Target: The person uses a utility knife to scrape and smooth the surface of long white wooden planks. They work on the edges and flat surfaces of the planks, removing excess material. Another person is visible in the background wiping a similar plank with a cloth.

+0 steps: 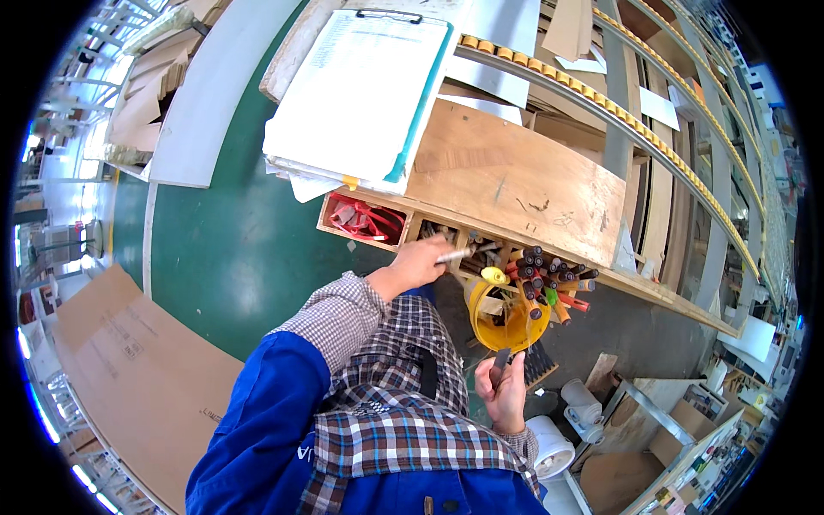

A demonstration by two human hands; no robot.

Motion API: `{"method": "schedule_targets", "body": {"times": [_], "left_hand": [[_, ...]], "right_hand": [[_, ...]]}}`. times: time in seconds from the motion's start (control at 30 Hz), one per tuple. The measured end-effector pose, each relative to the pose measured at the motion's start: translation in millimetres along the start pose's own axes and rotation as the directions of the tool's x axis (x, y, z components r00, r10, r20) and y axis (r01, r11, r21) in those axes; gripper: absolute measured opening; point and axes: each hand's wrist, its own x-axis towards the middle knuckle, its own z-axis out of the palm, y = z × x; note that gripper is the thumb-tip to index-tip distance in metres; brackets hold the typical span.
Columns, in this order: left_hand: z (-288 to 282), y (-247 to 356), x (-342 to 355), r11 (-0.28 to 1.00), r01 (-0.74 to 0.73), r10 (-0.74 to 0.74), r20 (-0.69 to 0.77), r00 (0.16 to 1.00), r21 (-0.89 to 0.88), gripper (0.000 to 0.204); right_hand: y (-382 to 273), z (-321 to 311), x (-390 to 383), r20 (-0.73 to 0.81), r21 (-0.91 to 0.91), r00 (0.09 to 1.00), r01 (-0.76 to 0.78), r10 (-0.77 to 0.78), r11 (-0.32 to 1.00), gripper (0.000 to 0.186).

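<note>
My left hand [416, 264] is at the open compartments along the bench's near edge. Its fingers are closed round a pale, pen-like stick [455, 255], whose exact kind I cannot make out. Loose sticks and small tools fill the compartment [436, 230] just beyond it. Lower and to the right, my right hand [505, 393] pinches a small, dark, flat piece [502, 358] between thumb and fingers. Above this hand is a yellow bucket [513, 336]. Several dark, red and orange tool handles [536, 273] cluster over the bucket's far rim.
A wooden box section [322, 216] holds red straps [365, 219]. The clipboard [365, 94] with papers lies on the wooden bench top [515, 176]. Roller rails [584, 90] run behind it. Cardboard [137, 378] is at left; a white bucket [549, 448] stands at lower right.
</note>
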Motion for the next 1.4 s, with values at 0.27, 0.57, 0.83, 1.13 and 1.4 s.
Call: {"method": "schedule_targets", "body": {"times": [0.27, 0.57, 0.83, 1.13, 1.4], "left_hand": [[-9, -5, -36, 0.978, -0.111, 0.140, -0.159, 0.977, 0.179, 0.024], [-9, -13, -45, 0.992, 0.117, -0.094, -0.338, 0.936, 0.048, 0.023], [-26, 1, -52, 0.907, 0.312, -0.407, -0.397, 0.823, -0.284, 0.009], [-20, 7, -38, 0.808, 0.256, -0.489, -0.360, 0.794, -0.531, 0.026], [-6, 17, -5, 0.860, 0.441, -0.492, -0.188, 0.850, -0.257, 0.034]], "right_hand": [[-6, 8, 20, 0.005, -0.034, 0.999, -0.038, 0.038, 0.999, 0.068], [-20, 28, 46, -0.030, -0.309, 0.998, -0.065, 0.059, 0.949, 0.035], [-20, 30, 59, -0.036, -0.332, 0.996, -0.087, 0.080, 0.939, 0.023], [-23, 23, 60, -0.070, -0.251, 0.996, -0.075, 0.060, 0.965, 0.022], [-26, 11, 48, -0.122, -0.176, 0.993, -0.019, -0.003, 0.984, 0.022]]}}
